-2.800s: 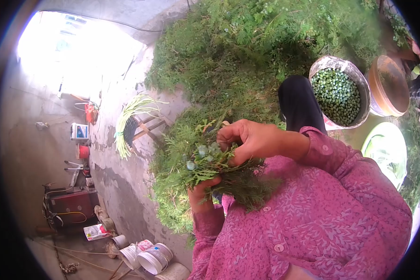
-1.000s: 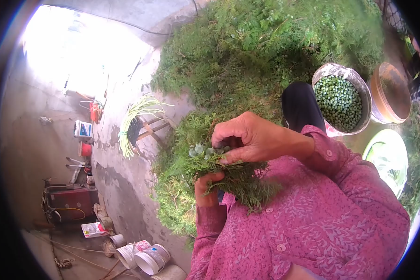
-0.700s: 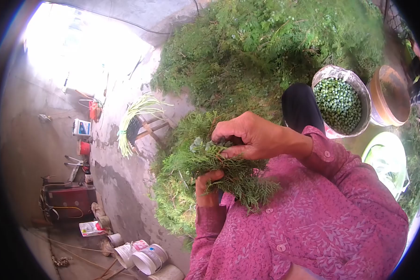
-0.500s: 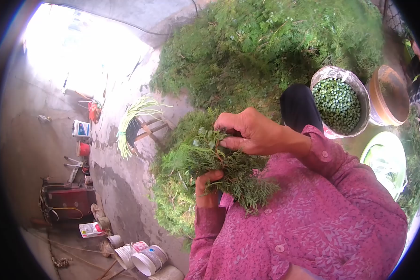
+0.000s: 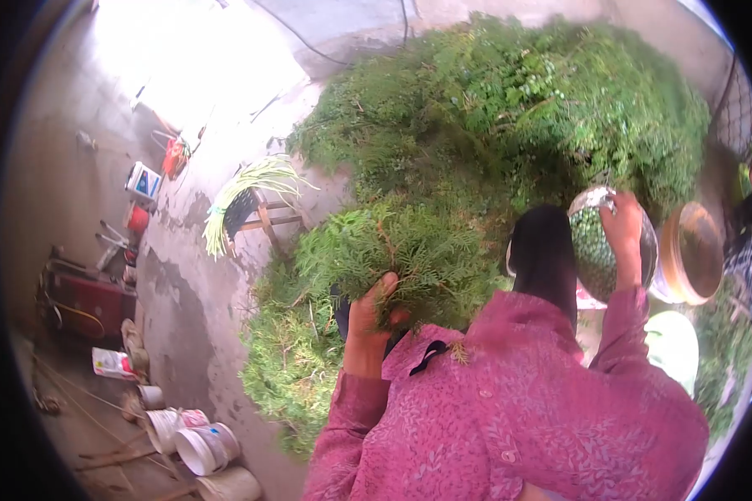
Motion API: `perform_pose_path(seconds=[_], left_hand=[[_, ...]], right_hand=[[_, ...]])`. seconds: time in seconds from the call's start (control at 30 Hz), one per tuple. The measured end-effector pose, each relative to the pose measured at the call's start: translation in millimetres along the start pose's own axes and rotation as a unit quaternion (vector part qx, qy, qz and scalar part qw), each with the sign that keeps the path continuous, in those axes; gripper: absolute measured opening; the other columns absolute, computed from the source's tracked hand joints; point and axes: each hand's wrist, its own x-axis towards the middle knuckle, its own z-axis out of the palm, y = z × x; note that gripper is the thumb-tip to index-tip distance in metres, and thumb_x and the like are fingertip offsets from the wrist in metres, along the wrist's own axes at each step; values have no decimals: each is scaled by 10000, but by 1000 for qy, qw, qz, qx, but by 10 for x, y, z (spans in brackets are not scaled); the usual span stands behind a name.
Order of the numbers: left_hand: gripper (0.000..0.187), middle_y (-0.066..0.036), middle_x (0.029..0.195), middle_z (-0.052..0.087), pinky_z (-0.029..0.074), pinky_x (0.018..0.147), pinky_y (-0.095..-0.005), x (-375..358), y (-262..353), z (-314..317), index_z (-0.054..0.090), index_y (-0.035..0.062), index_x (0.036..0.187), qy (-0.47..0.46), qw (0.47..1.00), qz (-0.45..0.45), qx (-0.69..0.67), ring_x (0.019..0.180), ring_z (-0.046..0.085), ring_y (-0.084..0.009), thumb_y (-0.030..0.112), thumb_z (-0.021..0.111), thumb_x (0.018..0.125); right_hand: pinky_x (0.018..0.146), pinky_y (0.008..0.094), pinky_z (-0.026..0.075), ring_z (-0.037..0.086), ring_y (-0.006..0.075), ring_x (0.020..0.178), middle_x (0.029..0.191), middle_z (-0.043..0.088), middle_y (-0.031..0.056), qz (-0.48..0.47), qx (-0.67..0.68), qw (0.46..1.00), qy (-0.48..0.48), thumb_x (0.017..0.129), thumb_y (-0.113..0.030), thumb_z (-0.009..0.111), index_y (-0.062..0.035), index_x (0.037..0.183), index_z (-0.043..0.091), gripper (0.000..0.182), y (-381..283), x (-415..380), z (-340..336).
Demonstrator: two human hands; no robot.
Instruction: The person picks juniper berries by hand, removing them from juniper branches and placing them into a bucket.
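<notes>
A leafy green sprig (image 5: pixel 418 259) is gripped in my left hand (image 5: pixel 374 313), its fingers wrapped round the stems in front of my chest. Over the near rim of a bucket of green cones (image 5: pixel 593 250) is my right hand (image 5: pixel 623 224), its fingers bent downward; whether anything is between them is too small to tell. Behind both hands lies a large heap of cut green branches (image 5: pixel 510 108). More cut foliage (image 5: pixel 288 376) lies on the floor to the left of my left arm.
An orange-brown bucket (image 5: pixel 698 250) stands right of the cone bucket, with a pale green basin (image 5: pixel 673 346) nearer me. A small stool (image 5: pixel 267 219) bears long green stalks (image 5: pixel 255 188). White buckets (image 5: pixel 205 447) lie at the lower left. Part of another person (image 5: pixel 748 250) shows at the far right.
My right hand has left the sprig and moved right to the cone bucket. My left hand still holds the sprig. The view has shifted, showing more of the heap.
</notes>
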Motion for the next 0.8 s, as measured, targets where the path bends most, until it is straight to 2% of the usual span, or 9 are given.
perform_pose_path(seconds=[0.07, 0.13, 0.27, 0.4, 0.43, 0.57, 0.63, 0.73, 0.8], left_hand=[[264, -51, 828, 613, 336, 310, -216, 60, -6, 86, 545, 71, 1006, -5, 1000, 10, -11, 533, 557, -126, 128, 644, 768], [260, -28, 808, 597, 345, 314, -223, 63, -35, 96, 543, 79, 987, -4, 1000, 10, -14, 554, 555, -122, 107, 665, 758], [249, -10, 794, 577, 385, 355, -233, 115, -59, 155, 548, 91, 951, -11, 999, 31, 29, 590, 555, -117, 114, 688, 746], [287, -18, 850, 575, 475, 516, -259, 164, -121, 147, 548, 75, 972, 6, 976, 140, 165, 711, 564, -122, 124, 705, 737], [347, -44, 947, 616, 434, 820, -288, 74, -56, 234, 566, 26, 1036, 22, 972, 127, 197, 878, 559, -135, 125, 711, 737], [342, -36, 935, 611, 451, 789, -292, 139, -174, 194, 567, 30, 1033, -34, 983, 152, 103, 859, 563, -140, 122, 711, 737], [309, -28, 928, 601, 451, 795, -300, 173, -178, 150, 564, 25, 1027, -74, 976, 184, 92, 867, 560, -146, 80, 680, 746], [353, -32, 972, 576, 449, 805, -299, 310, -265, 4, 512, 14, 1099, -54, 941, 280, 184, 907, 533, -140, 18, 612, 760], [416, -46, 1021, 558, 442, 819, -294, 397, -327, -52, 466, 12, 1156, -9, 934, 282, 220, 930, 511, -137, 11, 600, 762]], right_hand=[[596, 301, 461, 582, 212, 601, 653, 610, 100, 150, 54, 979, -129, 703, -126, 620, 10, 754, 625, 145, 53, -139, -78], [556, 260, 436, 538, 120, 565, 614, 593, 55, 273, 216, 927, -139, 700, -124, 623, 13, 704, 617, 137, -286, -62, -281], [553, 219, 424, 510, 69, 574, 605, 569, 8, 296, 450, 821, -189, 749, -71, 604, -12, 729, 603, 62, -772, 147, -300], [561, 214, 434, 520, 59, 618, 682, 577, 6, 125, 562, 771, -272, 775, -67, 606, -12, 791, 599, 58, -1704, 459, -647], [555, 217, 431, 517, 56, 623, 706, 577, 9, 117, 590, 740, -301, 770, -81, 625, -8, 826, 592, 98, -1967, 480, -765], [550, 270, 441, 543, 117, 626, 746, 576, 52, -30, 600, 729, -328, 720, -163, 700, -8, 924, 569, 288, -2689, 461, -808], [608, 295, 463, 555, 185, 663, 821, 565, 103, -130, 521, 811, -233, 673, -189, 727, 3, 966, 553, 391, -2904, 434, -707], [643, 325, 461, 564, 234, 701, 834, 559, 142, -139, 509, 816, -236, 645, -228, 746, 6, 974, 551, 449, -2997, 377, -531], [668, 333, 462, 577, 245, 759, 870, 570, 146, -101, 492, 794, -342, 633, -250, 756, 6, 998, 548, 491, -3015, 405, -556]])
